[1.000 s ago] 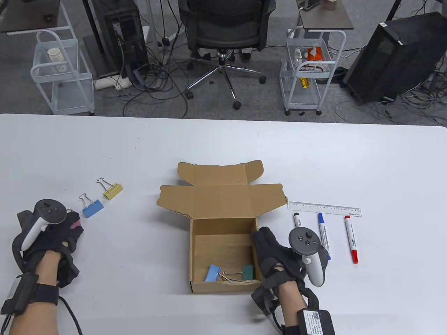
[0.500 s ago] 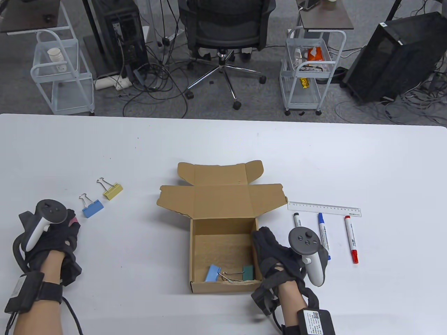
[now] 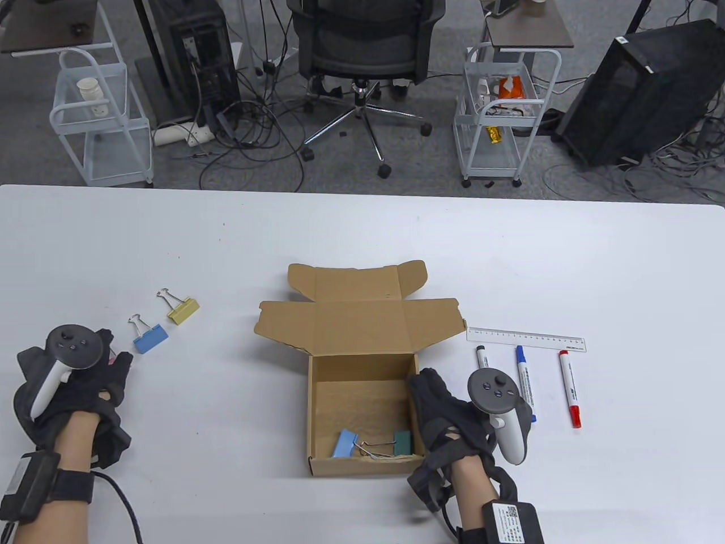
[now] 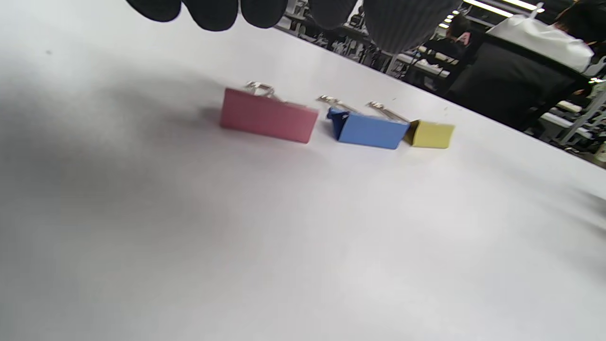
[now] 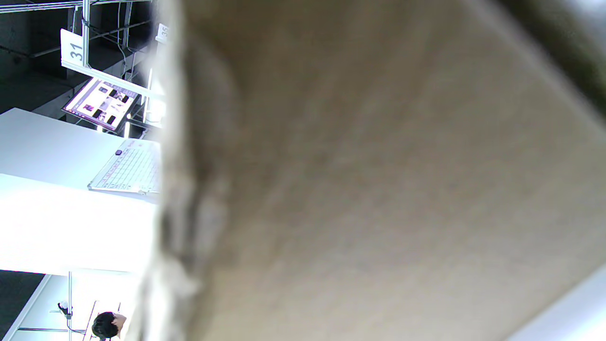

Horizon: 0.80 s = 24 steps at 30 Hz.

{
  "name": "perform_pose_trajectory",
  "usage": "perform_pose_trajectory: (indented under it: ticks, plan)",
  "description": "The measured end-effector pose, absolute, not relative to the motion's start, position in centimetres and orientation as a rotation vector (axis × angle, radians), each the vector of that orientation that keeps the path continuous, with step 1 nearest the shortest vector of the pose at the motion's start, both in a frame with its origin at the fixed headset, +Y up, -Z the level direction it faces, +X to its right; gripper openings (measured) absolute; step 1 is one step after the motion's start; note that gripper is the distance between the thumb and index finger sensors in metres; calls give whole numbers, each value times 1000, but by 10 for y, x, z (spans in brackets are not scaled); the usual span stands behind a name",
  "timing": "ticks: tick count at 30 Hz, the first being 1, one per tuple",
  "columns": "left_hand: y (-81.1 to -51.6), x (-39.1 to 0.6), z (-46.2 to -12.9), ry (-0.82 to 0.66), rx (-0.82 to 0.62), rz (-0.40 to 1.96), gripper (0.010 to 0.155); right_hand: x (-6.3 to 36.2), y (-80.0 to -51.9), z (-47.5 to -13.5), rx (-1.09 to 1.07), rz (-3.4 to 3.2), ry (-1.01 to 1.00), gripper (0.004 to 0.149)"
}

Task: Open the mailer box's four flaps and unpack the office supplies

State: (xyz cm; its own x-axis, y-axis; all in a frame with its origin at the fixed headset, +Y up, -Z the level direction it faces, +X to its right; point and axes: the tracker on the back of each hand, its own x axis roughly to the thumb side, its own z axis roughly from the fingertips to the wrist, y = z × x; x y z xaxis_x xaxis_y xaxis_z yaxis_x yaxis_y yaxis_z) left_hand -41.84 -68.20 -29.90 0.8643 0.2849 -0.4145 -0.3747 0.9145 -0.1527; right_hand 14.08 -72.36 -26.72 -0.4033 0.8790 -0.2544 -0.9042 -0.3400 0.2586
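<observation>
The brown mailer box (image 3: pixel 362 334) stands open at the table's middle, flaps folded out. Inside lie a light blue binder clip (image 3: pixel 345 443) and a green binder clip (image 3: pixel 403 442). My right hand (image 3: pixel 427 385) grips the box's right wall; the right wrist view shows only cardboard (image 5: pixel 378 189) up close. My left hand (image 3: pixel 116 360) is at the far left, fingers loose and empty. In the left wrist view its fingertips (image 4: pixel 213 12) hang above a pink binder clip (image 4: pixel 267 116) lying on the table, apart from them.
A blue clip (image 3: pixel 150 340) and a yellow clip (image 3: pixel 182 310) lie beyond my left hand. Right of the box lie a clear ruler (image 3: pixel 525 340) and black (image 3: pixel 484 362), blue (image 3: pixel 525 382) and red (image 3: pixel 569 388) markers.
My left hand has let go of the pink clip and drawn back a little to the left. The right hand and the box have not moved.
</observation>
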Motion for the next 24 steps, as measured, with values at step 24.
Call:
perform_pose_trajectory:
  ticks: [24]
  plan:
    - [-612,-261,-249,-145,-217,162,76,141,-724,-268,-65,1921,446,76]
